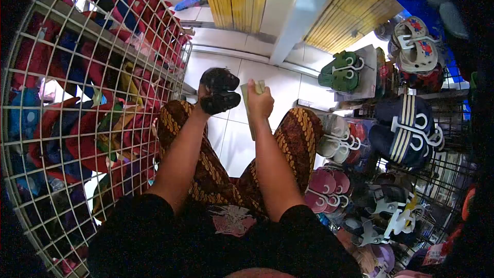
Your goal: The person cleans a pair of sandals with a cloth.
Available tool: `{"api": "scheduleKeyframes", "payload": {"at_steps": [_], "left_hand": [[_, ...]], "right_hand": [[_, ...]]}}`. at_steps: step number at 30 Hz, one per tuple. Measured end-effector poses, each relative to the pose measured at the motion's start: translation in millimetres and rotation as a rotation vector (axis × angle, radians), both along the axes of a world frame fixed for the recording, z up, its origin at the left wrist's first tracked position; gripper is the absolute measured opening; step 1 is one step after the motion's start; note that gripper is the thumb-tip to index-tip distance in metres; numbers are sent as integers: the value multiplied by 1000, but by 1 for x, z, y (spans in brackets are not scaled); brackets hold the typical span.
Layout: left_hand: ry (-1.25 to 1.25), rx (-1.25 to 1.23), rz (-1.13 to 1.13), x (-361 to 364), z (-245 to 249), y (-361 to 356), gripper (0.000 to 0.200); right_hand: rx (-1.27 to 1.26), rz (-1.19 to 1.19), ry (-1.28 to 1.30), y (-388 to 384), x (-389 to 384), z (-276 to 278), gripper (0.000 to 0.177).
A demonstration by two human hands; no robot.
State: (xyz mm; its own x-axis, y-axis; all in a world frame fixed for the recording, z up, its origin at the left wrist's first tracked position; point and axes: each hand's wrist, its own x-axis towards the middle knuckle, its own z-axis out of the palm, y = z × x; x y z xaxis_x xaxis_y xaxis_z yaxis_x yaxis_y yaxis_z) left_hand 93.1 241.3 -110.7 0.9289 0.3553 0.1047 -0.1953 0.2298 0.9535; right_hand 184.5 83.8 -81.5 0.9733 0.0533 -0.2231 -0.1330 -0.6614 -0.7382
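A pair of small black shoes (222,91) is held up over the white floor, side by side. My left hand (202,102) grips them from the left, its fingers largely hidden behind them. Just to the right, my right hand (261,104) is closed round a flat, pale green cloth-like piece (245,104), which hangs down along the wrist. The shoes and the pale piece are close together with a narrow gap between them. Both hands are above the space between my knees.
A wire grid (77,123) with colourful goods behind it stands on the left. Racks on the right hold green sandals (346,72), navy striped slippers (409,128) and pink slippers (328,188). A glass door frame (296,18) is ahead, beyond the tiled floor (236,146).
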Motion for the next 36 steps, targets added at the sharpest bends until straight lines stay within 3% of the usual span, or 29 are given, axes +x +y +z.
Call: {"api": "scheduleKeyframes", "payload": {"at_steps": [2,7,11,12,15,18,21,22,25,26,28,31,33,35,36], "left_hand": [[-142,725,67,1,-7,6,46],[96,-60,164,-8,1,-14,40],[278,-834,-18,-5,-7,-14,42],[350,-993,-39,-5,-15,-14,44],[321,-755,-126,-9,-23,-19,44],[372,-750,-47,-15,-2,-26,47],[307,-596,-73,-19,-1,-26,49],[420,-669,-15,-20,-35,-17,53],[368,-632,37,-20,-45,-12,54],[330,-384,163,-27,9,-33,53],[294,-525,49,-31,-9,-29,48],[161,-707,-232,-31,-59,-6,38],[106,-770,-295,-34,-26,-16,35],[78,-124,-102,-25,-72,-12,35],[224,-258,-110,-27,-36,-16,35]], "right_hand": [[18,-34,-15,4,-7,-9,74],[241,-122,85,4,3,-22,72],[440,36,135,4,-7,-20,67],[506,78,260,3,-9,-15,68],[611,52,330,2,-10,-22,71],[621,104,475,-2,-7,-27,74],[519,128,405,2,-7,-49,76],[532,163,390,2,-9,-42,76],[489,219,299,-8,-15,-15,77],[429,214,233,-8,-15,-11,77],[342,144,90,-3,-16,-7,79],[282,232,119,-11,-10,17,81],[203,161,124,-15,-6,8,80],[128,69,85,-16,-4,10,78],[186,71,108,-15,-2,14,77]]}}
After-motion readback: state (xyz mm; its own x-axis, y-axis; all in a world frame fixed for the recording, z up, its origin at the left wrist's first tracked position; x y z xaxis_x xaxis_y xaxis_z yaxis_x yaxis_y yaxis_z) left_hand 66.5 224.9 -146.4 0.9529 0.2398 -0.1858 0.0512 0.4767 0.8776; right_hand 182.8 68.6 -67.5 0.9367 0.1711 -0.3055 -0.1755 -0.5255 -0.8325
